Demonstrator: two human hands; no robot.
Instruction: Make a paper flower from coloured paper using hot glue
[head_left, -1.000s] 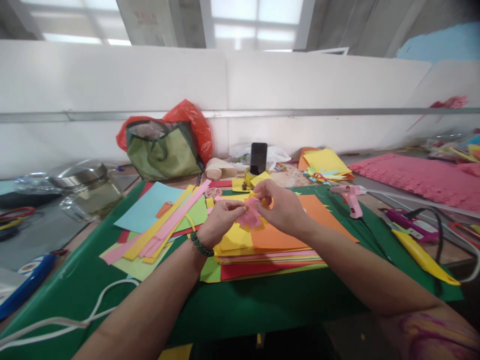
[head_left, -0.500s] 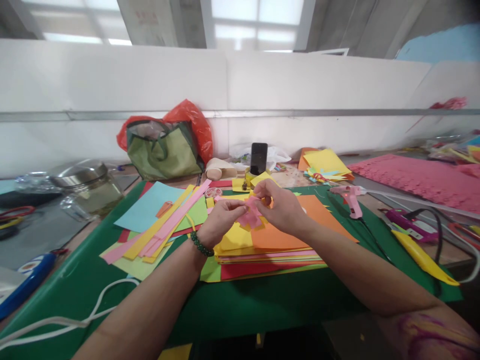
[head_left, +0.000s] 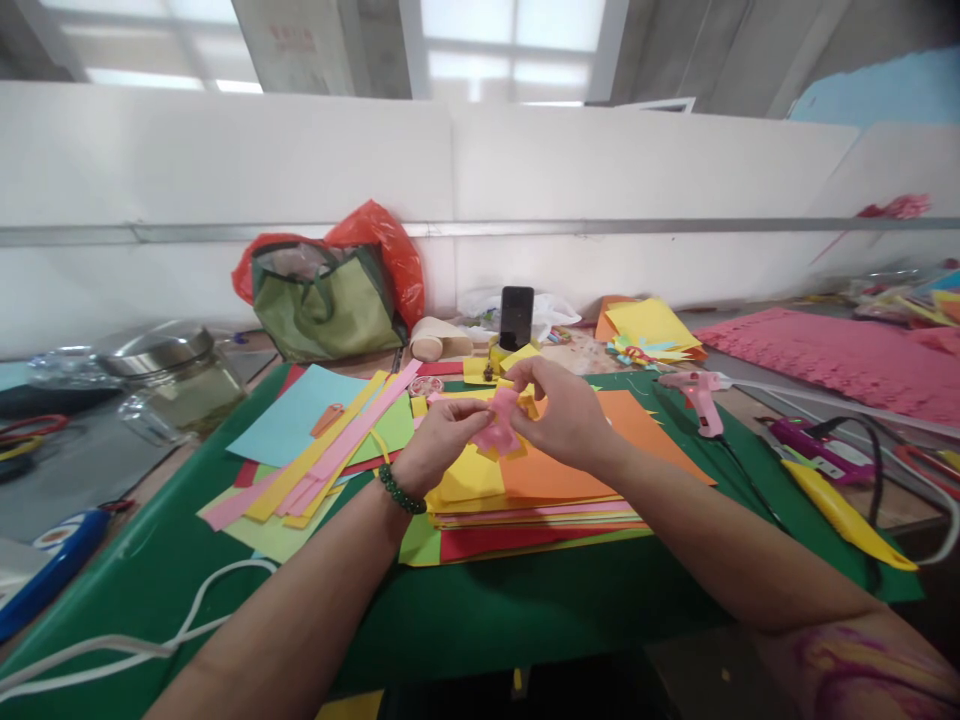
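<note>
The left hand [head_left: 446,440] pinches the left edge of the pink paper [head_left: 501,418] between closed thumb and forefinger; the right hand [head_left: 568,412] is loosely curled at its right side, forefinger arched over the thumb, and whether it truly grips I cannot tell. The paper sits between the hands, over the near middle of the stack [head_left: 555,480], with yellow bits showing around it. It looks thin and limp, so a hard pull by the two hands against each other could tear or crease it, and a slack right hand could let that side slip. The glue gun [head_left: 703,400] lies to the right on the green cloth [head_left: 555,600], a red light on its body; if it is hot, a wide sweep of the right forearm could catch it or its cord [head_left: 752,487]. On the left, the loose strips [head_left: 330,455] overlap untidily, and a careless left elbow could scatter them.
</note>
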